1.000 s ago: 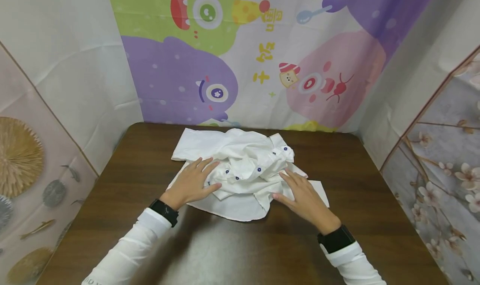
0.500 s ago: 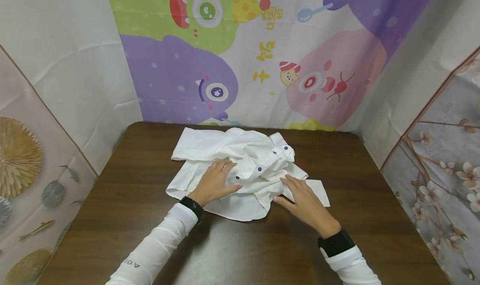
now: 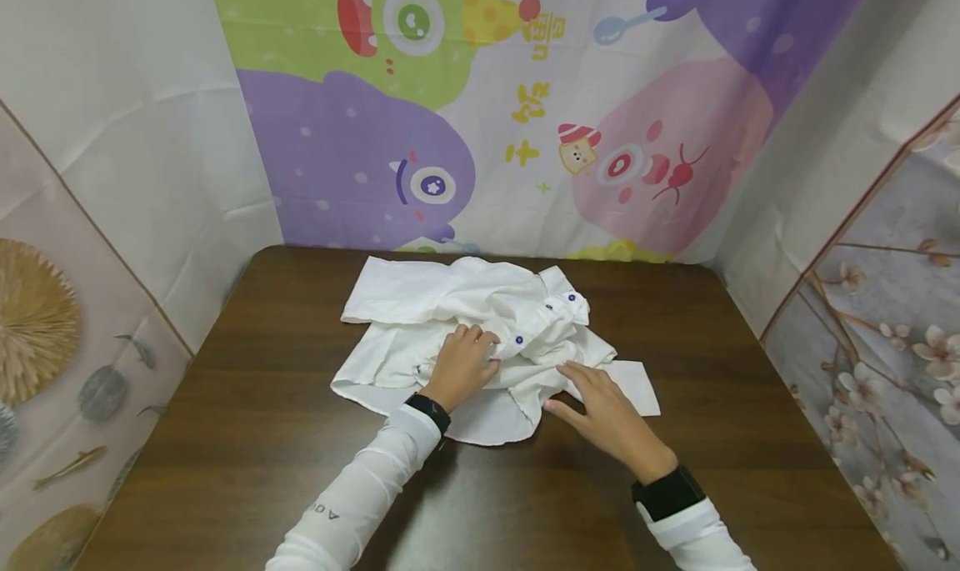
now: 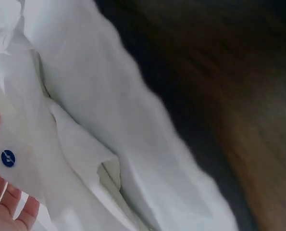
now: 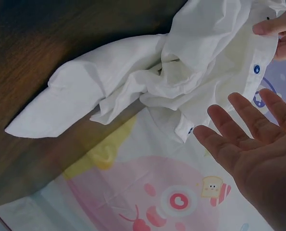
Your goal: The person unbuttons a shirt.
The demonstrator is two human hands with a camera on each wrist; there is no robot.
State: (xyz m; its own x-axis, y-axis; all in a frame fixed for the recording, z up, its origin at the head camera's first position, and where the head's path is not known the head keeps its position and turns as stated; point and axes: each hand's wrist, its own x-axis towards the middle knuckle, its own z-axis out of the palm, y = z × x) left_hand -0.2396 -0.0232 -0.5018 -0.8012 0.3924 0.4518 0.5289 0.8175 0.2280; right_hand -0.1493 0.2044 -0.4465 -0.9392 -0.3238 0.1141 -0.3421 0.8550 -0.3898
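Observation:
A crumpled white shirt (image 3: 420,292) with dark blue buttons lies on the table. My left hand (image 3: 462,364) grips the button edge near the shirt's middle, its fingers curled at the cloth. In the left wrist view, a blue button (image 4: 8,158) shows on the cloth between thumb and fingertips. My right hand (image 3: 609,411) is over the shirt's right part near a sleeve end (image 3: 636,386). Its fingers are extended and spread in the right wrist view, holding nothing; whether they touch the cloth is unclear.
The brown wooden table (image 3: 225,438) extends around the shirt. A cartoon-printed curtain (image 3: 360,162) hangs behind its far edge. Patterned panels stand left (image 3: 45,346) and right (image 3: 885,321).
My left hand has moved right across the shirt from its left part to the middle, and its fingers have curled onto the cloth. My right hand has stayed nearly still.

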